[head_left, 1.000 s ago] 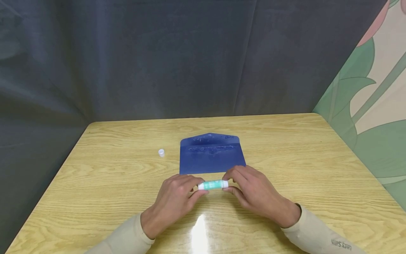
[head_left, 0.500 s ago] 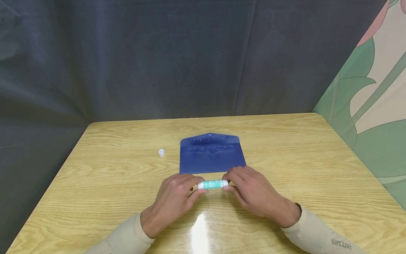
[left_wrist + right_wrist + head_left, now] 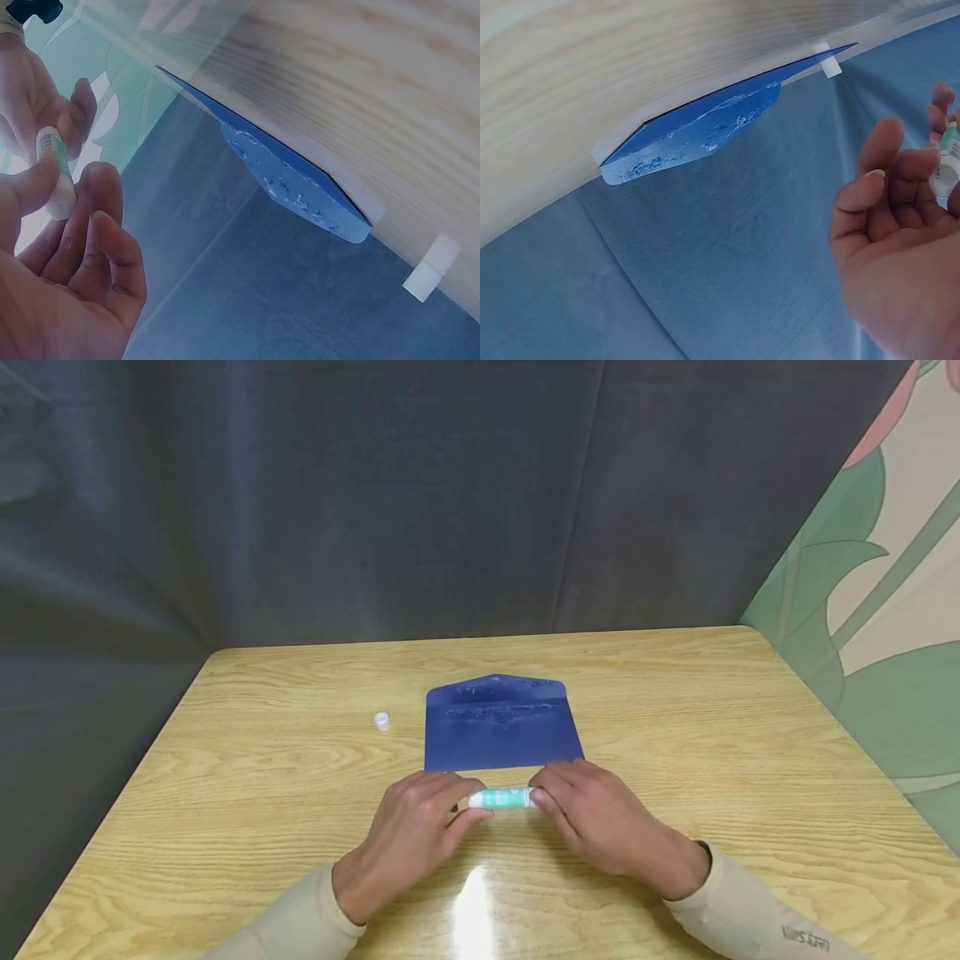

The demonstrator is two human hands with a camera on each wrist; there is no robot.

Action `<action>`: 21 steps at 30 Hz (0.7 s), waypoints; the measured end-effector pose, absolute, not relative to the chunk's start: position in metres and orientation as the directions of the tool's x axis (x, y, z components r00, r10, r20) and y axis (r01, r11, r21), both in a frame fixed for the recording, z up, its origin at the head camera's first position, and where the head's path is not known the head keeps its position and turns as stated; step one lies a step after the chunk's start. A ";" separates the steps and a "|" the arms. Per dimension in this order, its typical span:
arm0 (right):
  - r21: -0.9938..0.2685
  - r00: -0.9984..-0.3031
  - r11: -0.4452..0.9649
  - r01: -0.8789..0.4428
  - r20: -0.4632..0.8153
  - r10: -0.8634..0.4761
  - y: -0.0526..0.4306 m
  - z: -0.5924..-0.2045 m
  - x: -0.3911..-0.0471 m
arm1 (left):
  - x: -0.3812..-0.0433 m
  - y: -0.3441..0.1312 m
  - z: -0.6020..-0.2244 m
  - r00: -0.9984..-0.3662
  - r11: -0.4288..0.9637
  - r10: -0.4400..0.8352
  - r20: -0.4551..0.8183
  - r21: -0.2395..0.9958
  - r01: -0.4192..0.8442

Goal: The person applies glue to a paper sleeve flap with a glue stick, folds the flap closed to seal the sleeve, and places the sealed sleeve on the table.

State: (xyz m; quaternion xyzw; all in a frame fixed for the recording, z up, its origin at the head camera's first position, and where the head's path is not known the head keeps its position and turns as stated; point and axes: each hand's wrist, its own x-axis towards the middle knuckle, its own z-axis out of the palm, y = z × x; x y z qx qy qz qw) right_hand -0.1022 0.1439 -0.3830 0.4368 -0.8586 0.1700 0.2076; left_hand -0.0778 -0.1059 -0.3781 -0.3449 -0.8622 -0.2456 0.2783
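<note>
In the head view, the left hand (image 3: 416,818) and right hand (image 3: 603,818) pinch opposite ends of a green-and-white tube (image 3: 505,797), held level just nearer the person than a blue envelope (image 3: 502,743) with its flap unfolded. A small white cap (image 3: 382,721) is on the table (image 3: 262,827), left of the envelope. The left wrist view shows thumb and fingers gripping the tube's white end. In the right wrist view, whitish smears mark the flap; the tube is partly cut off, so the right fingertips' exact contact is hard to judge there.

In the head view, the right hand's grip (image 3: 603,818) hides one end of the green-and-white tube (image 3: 502,798), whose print there is too small to read. Both sleeves (image 3: 296,918) run off the bottom edge.
</note>
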 end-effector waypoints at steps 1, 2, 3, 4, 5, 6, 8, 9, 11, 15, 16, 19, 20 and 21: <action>-0.134 -0.548 0.565 -0.814 0.500 -0.671 0.144 -0.382 -0.102 | -0.078 -0.106 -0.378 -0.610 0.643 0.457 0.647 0.233 0.729; -0.158 -0.562 0.569 -0.807 0.497 -0.660 0.144 -0.381 -0.101 | -0.078 -0.106 -0.378 -0.613 0.646 0.456 0.645 0.234 0.727; -0.178 -0.576 0.572 -0.801 0.494 -0.651 0.144 -0.381 -0.101 | -0.078 -0.106 -0.378 -0.615 0.649 0.454 0.644 0.233 0.724; -0.195 -0.586 0.574 -0.795 0.490 -0.645 0.144 -0.380 -0.101 | -0.078 -0.106 -0.378 -0.617 0.653 0.452 0.644 0.232 0.721; -0.209 -0.593 0.574 -0.791 0.488 -0.640 0.144 -0.379 -0.100 | -0.078 -0.106 -0.378 -0.620 0.658 0.451 0.642 0.229 0.717; -0.219 -0.598 0.574 -0.789 0.487 -0.636 0.144 -0.378 -0.100 | -0.078 -0.106 -0.378 -0.623 0.664 0.450 0.640 0.227 0.713; -0.223 -0.597 0.571 -0.790 0.492 -0.634 0.144 -0.377 -0.100 | -0.078 -0.106 -0.378 -0.630 0.676 0.446 0.636 0.221 0.703; -0.218 -0.594 0.570 -0.792 0.495 -0.635 0.144 -0.377 -0.101 | -0.078 -0.106 -0.377 -0.633 0.681 0.445 0.633 0.220 0.698; -0.205 -0.577 0.560 -0.802 0.506 -0.641 0.144 -0.376 -0.102 | -0.077 -0.106 -0.377 -0.640 0.688 0.443 0.627 0.220 0.691; -0.166 -0.543 0.548 -0.820 0.525 -0.655 0.144 -0.376 -0.103 | -0.077 -0.106 -0.377 -0.650 0.694 0.442 0.619 0.223 0.684; -0.160 -0.537 0.544 -0.824 0.529 -0.657 0.144 -0.376 -0.103 | -0.077 -0.106 -0.377 -0.651 0.695 0.441 0.618 0.224 0.683; -0.144 -0.527 0.543 -0.827 0.535 -0.661 0.145 -0.376 -0.104 | -0.077 -0.106 -0.377 -0.654 0.692 0.439 0.616 0.233 0.683; -0.140 -0.523 0.542 -0.829 0.536 -0.662 0.145 -0.376 -0.104 | -0.077 -0.106 -0.377 -0.656 0.690 0.437 0.615 0.239 0.683; -0.136 -0.520 0.540 -0.830 0.537 -0.664 0.145 -0.376 -0.104 | -0.077 -0.106 -0.377 -0.657 0.687 0.436 0.615 0.244 0.685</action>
